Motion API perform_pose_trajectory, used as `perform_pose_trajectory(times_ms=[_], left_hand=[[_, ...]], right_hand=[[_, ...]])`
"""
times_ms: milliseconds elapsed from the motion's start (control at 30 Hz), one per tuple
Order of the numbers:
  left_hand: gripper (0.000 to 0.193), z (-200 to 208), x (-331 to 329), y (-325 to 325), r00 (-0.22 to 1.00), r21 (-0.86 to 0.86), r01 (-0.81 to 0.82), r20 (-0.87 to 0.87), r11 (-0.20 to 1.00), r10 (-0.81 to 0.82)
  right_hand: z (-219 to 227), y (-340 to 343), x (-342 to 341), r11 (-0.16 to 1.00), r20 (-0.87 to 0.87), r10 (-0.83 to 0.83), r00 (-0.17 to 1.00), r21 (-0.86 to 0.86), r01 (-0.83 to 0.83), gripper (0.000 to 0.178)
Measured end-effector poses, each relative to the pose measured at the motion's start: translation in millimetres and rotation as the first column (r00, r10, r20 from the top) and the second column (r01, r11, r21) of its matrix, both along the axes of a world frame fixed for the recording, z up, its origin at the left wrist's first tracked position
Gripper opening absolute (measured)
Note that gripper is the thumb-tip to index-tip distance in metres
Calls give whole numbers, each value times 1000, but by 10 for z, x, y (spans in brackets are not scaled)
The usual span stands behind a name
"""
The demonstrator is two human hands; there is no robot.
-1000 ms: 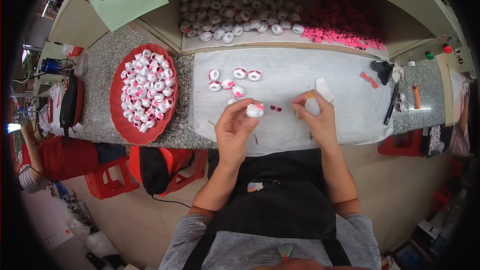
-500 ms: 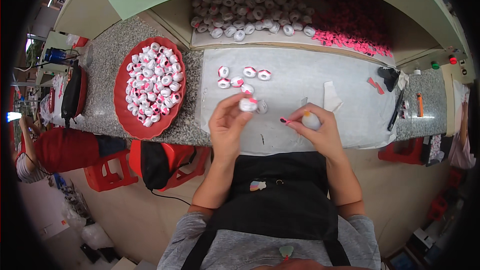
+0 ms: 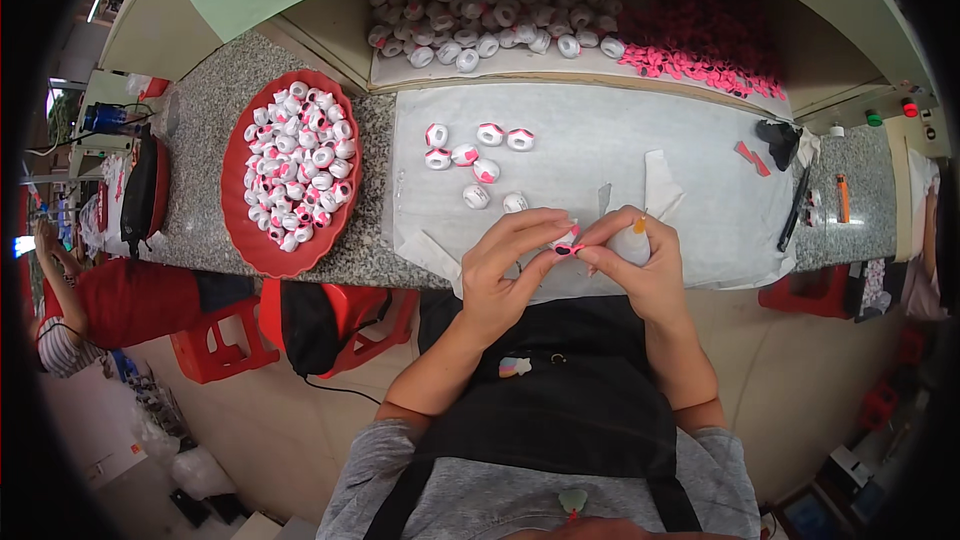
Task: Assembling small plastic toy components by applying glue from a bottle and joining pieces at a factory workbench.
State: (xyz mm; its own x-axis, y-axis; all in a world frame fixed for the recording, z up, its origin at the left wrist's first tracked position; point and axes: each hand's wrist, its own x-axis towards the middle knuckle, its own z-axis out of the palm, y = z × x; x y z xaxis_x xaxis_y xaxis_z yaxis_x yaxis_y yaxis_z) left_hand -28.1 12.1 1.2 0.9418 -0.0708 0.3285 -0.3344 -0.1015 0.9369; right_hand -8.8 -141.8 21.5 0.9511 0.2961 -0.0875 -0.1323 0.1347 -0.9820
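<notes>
My left hand pinches a small white-and-pink hollow piece with a black spot on its lower side. The fingertips of my right hand meet it from the right, at its pink-and-black part. Tucked in the same right hand is a small translucent squeeze bottle with an orange tip. Above my left hand lie two mostly white hollow pieces, one plain to view and one close to my fingers. Farther up on the white sheet sit several white-and-pink pieces.
A red scalloped tray heaped with such pieces stands at left. Behind the sheet, a shelf holds many white pieces and pink-and-black parts. A black pen and an orange lighter-like object lie right. Another person sits far left.
My left hand has moved right and down with the white piece to meet my right hand. The pink-and-black part in my right fingers is now against that piece.
</notes>
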Motion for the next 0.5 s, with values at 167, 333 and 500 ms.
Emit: perform_pose_trajectory(times_ms=[167, 333, 500], left_hand=[[27, 30, -7, 9, 998, -50, 64, -8, 997, -65], [25, 36, -40, -23, 981, -348, 36, -168, 937, -100], [26, -4, -65, 18, 955, -462, 124, -184, 878, -232]], right_hand=[[-58, -3, -55, 998, 34, -43, 998, -36, 44, 12], [-149, 16, -74, 991, 237, -135, 962, 20, 134, 26], [-21, 75, -66, 994, 47, 18, 999, 108, -23, 31]])
